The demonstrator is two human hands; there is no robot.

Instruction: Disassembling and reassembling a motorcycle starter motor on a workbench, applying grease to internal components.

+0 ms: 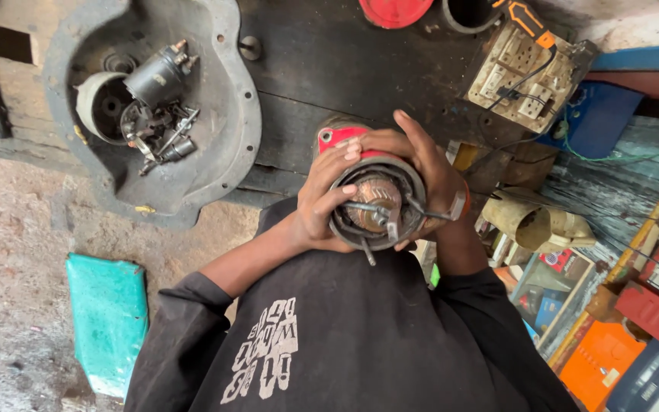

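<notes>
A round metal motor housing with a red body and copper windings inside is held up in front of my chest. My left hand grips its left rim, with fingers curled over the open end. From the other side, my right hand wraps the top and right of the housing. Thin metal leads stick out of the open end toward the right. Part of the housing's red body shows above my fingers.
A grey metal cover on the dark wooden bench holds a small starter motor and loose parts. A worn socket board with an orange-handled tool lies upper right. A teal bag lies on the ground; boxes crowd the right.
</notes>
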